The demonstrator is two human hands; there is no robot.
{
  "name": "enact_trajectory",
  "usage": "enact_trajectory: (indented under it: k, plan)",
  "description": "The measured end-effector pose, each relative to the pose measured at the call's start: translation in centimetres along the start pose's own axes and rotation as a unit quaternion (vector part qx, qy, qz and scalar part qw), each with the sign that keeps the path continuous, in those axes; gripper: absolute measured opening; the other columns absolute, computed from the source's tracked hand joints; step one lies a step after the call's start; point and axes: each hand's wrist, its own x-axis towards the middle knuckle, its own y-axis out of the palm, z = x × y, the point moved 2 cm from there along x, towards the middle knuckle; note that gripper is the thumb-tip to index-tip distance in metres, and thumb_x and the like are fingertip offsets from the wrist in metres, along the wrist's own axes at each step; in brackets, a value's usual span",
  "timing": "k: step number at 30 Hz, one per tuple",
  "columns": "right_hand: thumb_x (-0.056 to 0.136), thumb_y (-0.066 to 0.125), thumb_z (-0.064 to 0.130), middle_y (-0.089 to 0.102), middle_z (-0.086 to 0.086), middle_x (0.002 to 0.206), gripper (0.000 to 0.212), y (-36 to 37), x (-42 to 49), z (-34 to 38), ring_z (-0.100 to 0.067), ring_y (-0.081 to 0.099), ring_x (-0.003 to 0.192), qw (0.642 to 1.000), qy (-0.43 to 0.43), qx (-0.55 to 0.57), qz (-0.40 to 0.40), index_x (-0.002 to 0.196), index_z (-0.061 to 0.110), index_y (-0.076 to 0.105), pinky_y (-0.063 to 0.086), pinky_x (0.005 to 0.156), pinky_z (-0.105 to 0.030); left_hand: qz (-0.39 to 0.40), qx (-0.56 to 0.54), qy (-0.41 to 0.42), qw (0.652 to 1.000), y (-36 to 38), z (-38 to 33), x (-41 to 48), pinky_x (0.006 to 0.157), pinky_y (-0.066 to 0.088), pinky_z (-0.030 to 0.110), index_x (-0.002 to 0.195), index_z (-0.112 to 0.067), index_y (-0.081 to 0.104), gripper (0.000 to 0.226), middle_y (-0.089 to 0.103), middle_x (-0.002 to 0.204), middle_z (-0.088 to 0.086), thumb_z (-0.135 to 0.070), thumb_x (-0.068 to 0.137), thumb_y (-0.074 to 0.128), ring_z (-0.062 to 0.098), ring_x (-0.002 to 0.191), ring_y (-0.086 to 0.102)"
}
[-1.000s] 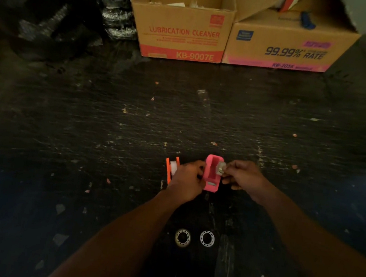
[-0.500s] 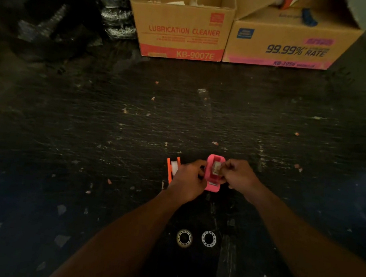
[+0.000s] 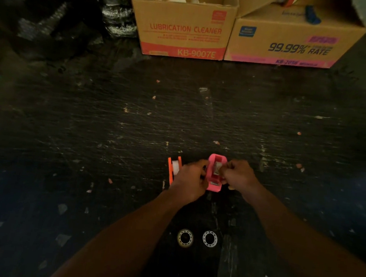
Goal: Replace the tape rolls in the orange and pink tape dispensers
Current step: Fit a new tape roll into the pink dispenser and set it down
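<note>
The pink dispenser [image 3: 214,187] sits upright near the middle of the dark scuffed surface [image 3: 110,130]. The left hand [image 3: 190,179] is curled round its left side. The right hand [image 3: 239,177] has its fingers bunched on the tape roll [image 3: 217,167] in the slot. The orange dispenser [image 3: 170,171] stands just left of the left hand. Two loose rolls [image 3: 179,237] [image 3: 204,238] lie nearer, between the forearms. A wide, scrap-flecked stretch separates the hands from the cardboard boxes [image 3: 182,30] along the far edge.
</note>
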Motion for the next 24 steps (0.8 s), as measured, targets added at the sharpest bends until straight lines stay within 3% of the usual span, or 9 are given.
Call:
enact_trajectory:
  k: [5,10,12,15,19,24]
  plan:
    - [0.088,0.063,0.024,0.076,-0.014,0.089,0.012,0.1,-0.1,0.1,-0.028,0.074,0.082,1.000,-0.003,0.001,-0.006,0.085,0.013,0.069,0.059,0.064,-0.036,-0.004,0.005,0.014,1.000,0.2,0.1,0.0,0.090,0.058,0.043,0.131,-0.021,0.058,0.048,0.074,0.109,0.002,-0.007,0.085,0.065,0.017,0.099,0.070]
    - [0.085,0.070,0.034,0.077,-0.012,0.086,0.018,-0.1,-0.8,-0.8,-0.027,0.074,0.079,0.999,0.000,0.051,-0.004,0.082,0.016,0.069,0.057,0.060,-0.033,0.003,0.074,0.067,0.995,-0.2,-0.4,0.1,0.100,0.054,0.044,0.148,-0.026,0.044,0.068,0.048,0.141,0.006,-0.006,0.085,0.063,0.024,0.122,0.059]
    - [0.087,0.066,0.027,0.076,-0.013,0.087,0.013,0.1,-1.2,-1.8,-0.023,0.070,0.074,0.994,0.024,0.106,0.000,0.082,0.016,0.068,0.053,0.062,-0.031,0.018,0.089,0.085,0.992,-0.5,-0.5,0.6,0.100,0.053,0.045,0.152,-0.027,0.041,0.074,0.043,0.146,0.005,-0.002,0.085,0.061,0.025,0.124,0.058]
    - [0.091,0.064,0.020,0.066,-0.015,0.088,0.016,0.6,-1.9,-3.0,-0.021,0.059,0.072,0.983,0.075,0.168,0.002,0.077,0.014,0.066,0.047,0.062,-0.029,0.029,0.107,0.096,0.989,-1.3,-0.7,1.6,0.105,0.050,0.043,0.150,-0.023,0.048,0.067,0.048,0.144,0.007,-0.001,0.087,0.059,0.026,0.126,0.057]
    - [0.087,0.072,0.023,0.062,-0.012,0.082,0.022,2.1,-2.8,-2.8,-0.020,0.052,0.068,0.965,0.114,0.236,-0.020,0.069,0.015,0.063,0.043,0.061,-0.030,0.024,0.116,0.094,0.988,-1.8,-1.1,1.9,0.106,0.049,0.040,0.144,-0.018,0.055,0.054,0.055,0.138,0.009,-0.007,0.092,0.060,0.025,0.122,0.059]
    - [0.080,0.078,0.034,0.065,-0.011,0.087,0.026,3.4,-2.8,-2.0,-0.022,0.057,0.072,0.941,0.160,0.292,-0.069,0.070,0.016,0.062,0.049,0.072,-0.038,0.012,0.121,0.088,0.989,-1.5,-0.9,1.7,0.105,0.049,0.040,0.144,-0.014,0.055,0.050,0.058,0.135,0.009,-0.008,0.094,0.059,0.025,0.121,0.060]
